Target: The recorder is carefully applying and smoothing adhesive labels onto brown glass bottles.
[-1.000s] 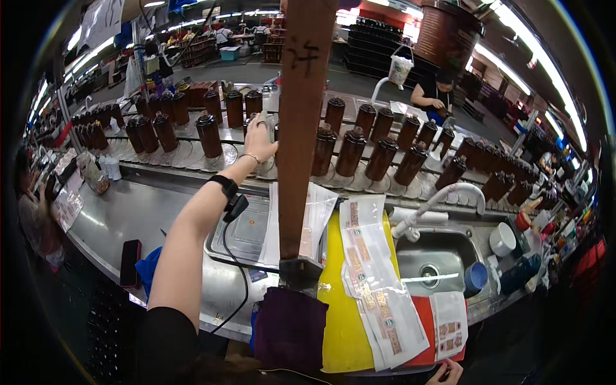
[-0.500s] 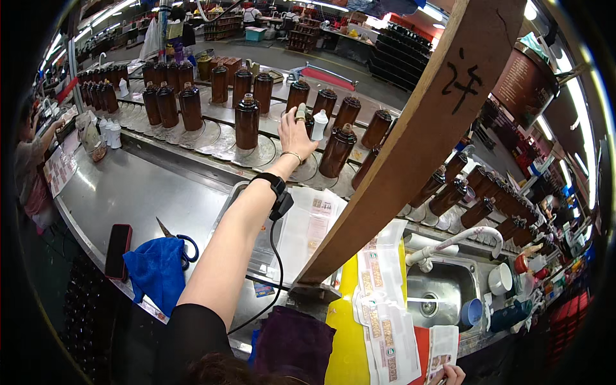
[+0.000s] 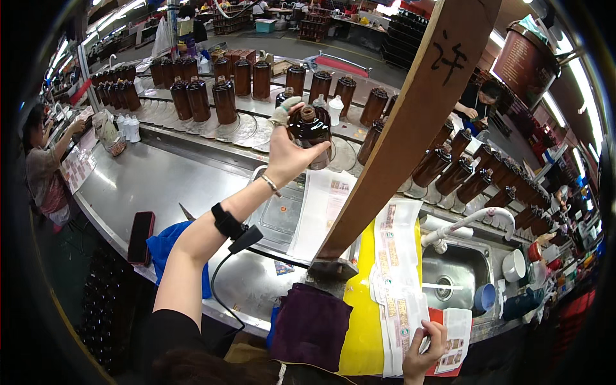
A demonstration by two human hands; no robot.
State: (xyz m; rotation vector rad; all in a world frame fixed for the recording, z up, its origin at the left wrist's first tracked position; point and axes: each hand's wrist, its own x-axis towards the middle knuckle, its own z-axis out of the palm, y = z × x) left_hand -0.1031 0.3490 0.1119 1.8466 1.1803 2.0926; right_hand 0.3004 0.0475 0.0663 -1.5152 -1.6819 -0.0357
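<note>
My left hand [image 3: 292, 151] is wrapped round a brown glass bottle [image 3: 312, 138], lifted above the conveyor's near edge. Pale covers sit on fingertips of that hand. The bottle's open neck points up, slightly tilted toward me. At the lower right, my right hand [image 3: 427, 350] has its fingers curled together beside a sheet of printed labels [image 3: 454, 333]; what they pinch, if anything, I cannot make out. Long strips of labels [image 3: 396, 282] lie just left of it on a yellow board [image 3: 359, 308]. A small white bottle [image 3: 335, 110] stands on the conveyor beyond my left hand.
Brown bottles [image 3: 224, 101] line the conveyor [image 3: 237, 131]. A slanted wooden post [image 3: 391, 141] rises between my hands. A steel sink [image 3: 455, 269] with a tap lies right. Phone [image 3: 140, 237], blue cloth [image 3: 163, 247] and dark purple cloth [image 3: 311, 324] are nearby. Other people work left and right.
My left hand has taken hold of a brown bottle and drawn it toward me off the conveyor. My right hand has come up and left, further into view. The bottles' arrangement has shifted.
</note>
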